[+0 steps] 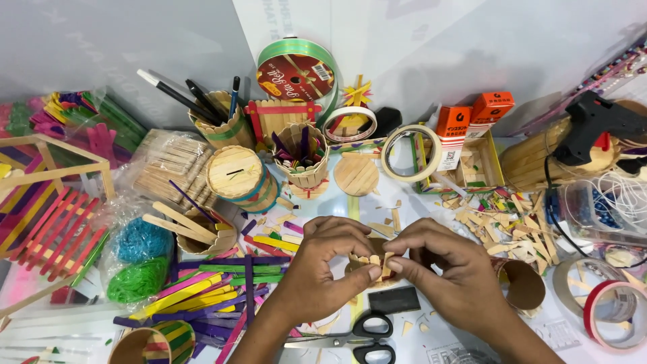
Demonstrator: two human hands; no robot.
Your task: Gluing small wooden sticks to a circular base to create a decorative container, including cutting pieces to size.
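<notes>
Left hand (323, 266) and right hand (438, 269) meet above the table centre, fingers curled tight, both pinching a small piece of short wooden sticks (377, 261); its exact form is hard to make out. Scissors (360, 337) lie just below, coloured craft sticks (216, 283) to the left, a cardboard tube (522, 283) at right.

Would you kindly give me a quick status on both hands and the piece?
Left hand and right hand both pinching small wooden stick piece at fingertips. Held above table. Scissors below, cardboard tube beside right hand; nothing blocking.
</notes>
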